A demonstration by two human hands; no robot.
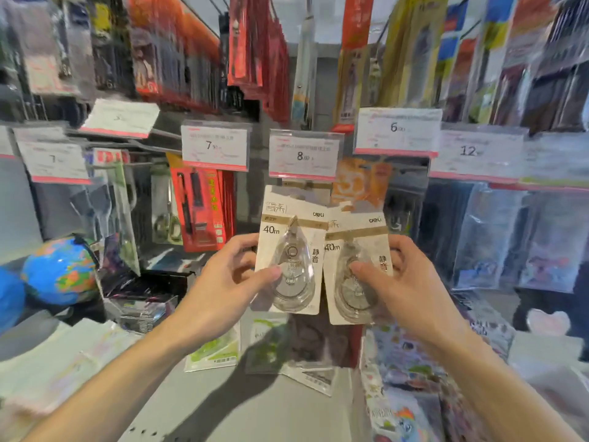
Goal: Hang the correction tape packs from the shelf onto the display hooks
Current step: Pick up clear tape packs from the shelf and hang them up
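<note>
Head view: I hold two correction tape packs up in front of the display, one in each hand. My left hand (223, 282) grips the left pack (288, 250) by its left edge, thumb pressed on the front over the clear teardrop blister, fingers behind the card. My right hand (404, 282) grips the right pack (357, 266) the same way from its right edge, thumb on the blister. The two white cards sit side by side, the left one overlapping the right one's edge, both upright with a slight tilt, each printed "40m".

Both packs are raised just below the price tag (305, 154) marked 8, and the top of the left pack nearly reaches it. I cannot tell whether either pack's hanging hole is on a hook; that spot is blurred and hidden behind the tag.

Below my hands, on the grey shelf (271, 409), more packaged goods (216, 349) lie flat. A globe (60, 269) stands at the left, and red packs (200, 212) hang left of the packs I hold.
</note>
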